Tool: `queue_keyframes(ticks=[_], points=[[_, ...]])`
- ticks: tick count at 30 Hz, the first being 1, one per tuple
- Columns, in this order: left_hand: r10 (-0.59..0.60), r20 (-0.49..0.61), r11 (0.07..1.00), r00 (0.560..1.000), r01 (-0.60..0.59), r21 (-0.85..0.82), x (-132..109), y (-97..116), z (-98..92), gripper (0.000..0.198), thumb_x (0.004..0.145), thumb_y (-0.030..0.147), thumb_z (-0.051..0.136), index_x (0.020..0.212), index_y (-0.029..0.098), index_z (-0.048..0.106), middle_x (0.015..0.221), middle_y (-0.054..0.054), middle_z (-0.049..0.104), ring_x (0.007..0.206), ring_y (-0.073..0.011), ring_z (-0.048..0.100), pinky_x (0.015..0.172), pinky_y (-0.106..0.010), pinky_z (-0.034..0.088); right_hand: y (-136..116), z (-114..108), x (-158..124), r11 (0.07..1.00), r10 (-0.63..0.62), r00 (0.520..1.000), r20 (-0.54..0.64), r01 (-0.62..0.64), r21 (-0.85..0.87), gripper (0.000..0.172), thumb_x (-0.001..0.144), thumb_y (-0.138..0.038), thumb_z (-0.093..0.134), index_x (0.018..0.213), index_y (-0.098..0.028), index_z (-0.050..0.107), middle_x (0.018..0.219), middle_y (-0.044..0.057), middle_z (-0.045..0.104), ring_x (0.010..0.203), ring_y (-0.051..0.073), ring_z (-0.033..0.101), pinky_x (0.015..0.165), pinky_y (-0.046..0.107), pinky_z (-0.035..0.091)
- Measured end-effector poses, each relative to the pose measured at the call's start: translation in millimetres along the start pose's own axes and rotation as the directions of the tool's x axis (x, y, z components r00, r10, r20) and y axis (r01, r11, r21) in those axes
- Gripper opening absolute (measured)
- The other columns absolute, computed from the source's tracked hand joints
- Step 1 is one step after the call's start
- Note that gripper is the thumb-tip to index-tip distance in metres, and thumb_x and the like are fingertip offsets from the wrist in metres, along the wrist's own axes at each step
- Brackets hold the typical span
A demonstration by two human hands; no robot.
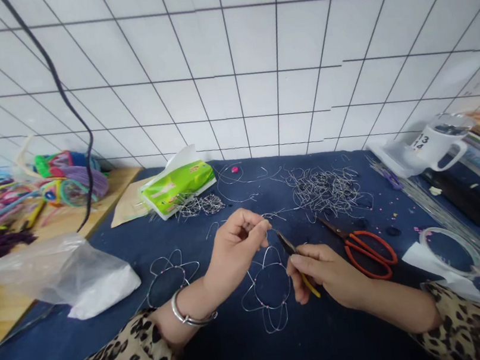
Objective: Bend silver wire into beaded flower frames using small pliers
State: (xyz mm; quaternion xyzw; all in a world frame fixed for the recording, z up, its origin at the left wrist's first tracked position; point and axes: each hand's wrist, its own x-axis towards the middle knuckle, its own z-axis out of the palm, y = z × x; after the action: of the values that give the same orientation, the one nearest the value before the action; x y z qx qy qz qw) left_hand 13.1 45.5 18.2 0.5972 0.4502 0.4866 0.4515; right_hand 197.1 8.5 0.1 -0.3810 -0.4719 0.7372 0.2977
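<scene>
My left hand (242,241) is closed in a pinch on a thin piece of wire (273,228). Fingers of my right hand (321,270) wrap round yellow-handled pliers (288,246), whose dark jaws point up and left and meet the wire near my left fingertips. Whether the jaws are fully closed is too small to tell. Below the hands lies a flower-shaped wire frame (268,307) with small pink beads on its ring. A second flower-shaped wire frame (147,291) lies to the left, partly hidden by my left forearm.
Behind my hands are a tangled wire pile (329,190), a smaller wire heap (201,205) and a green tissue pack (178,188). Orange-handled scissors (371,253), a clear coil (476,250), straight wires (457,219) and a white mug (435,144) sit right. A plastic bag (55,274) lies left.
</scene>
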Motion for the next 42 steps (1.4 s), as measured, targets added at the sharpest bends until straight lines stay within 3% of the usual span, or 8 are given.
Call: queue_keyframes(ticks=[28, 42], points=[[0.272, 0.015, 0.945, 0.962, -0.270, 0.184, -3.3, -0.9, 0.4, 0.005, 0.081, 0.016, 0.057, 0.077, 0.016, 0.055, 0.075, -0.002, 0.057, 0.062, -0.0086, 0.050, 0.056, -0.023, 0.042, 2.2, 1.7, -1.8, 0.991, 0.030, 1.000, 0.005, -0.030, 0.129, 0.030, 0.085, -0.043, 0.048, 0.079, -0.014, 0.054, 0.057, -0.002, 0.054, 0.045, 0.012, 0.056, 0.045, 0.025, 0.045], [0.316, 0.007, 0.926, 0.949, -0.310, 0.213, -2.9, -3.5, 1.4, 0.004, 0.081, 0.015, 0.057, 0.078, 0.017, 0.055, 0.078, -0.002, 0.058, 0.061, -0.0081, 0.049, 0.056, -0.023, 0.044, 3.3, 2.6, -1.6, 0.993, 0.018, 1.000, 0.010, -0.019, 0.117, 0.030, 0.085, -0.042, 0.049, 0.079, -0.014, 0.054, 0.056, -0.001, 0.055, 0.048, 0.013, 0.057, 0.047, 0.025, 0.046]])
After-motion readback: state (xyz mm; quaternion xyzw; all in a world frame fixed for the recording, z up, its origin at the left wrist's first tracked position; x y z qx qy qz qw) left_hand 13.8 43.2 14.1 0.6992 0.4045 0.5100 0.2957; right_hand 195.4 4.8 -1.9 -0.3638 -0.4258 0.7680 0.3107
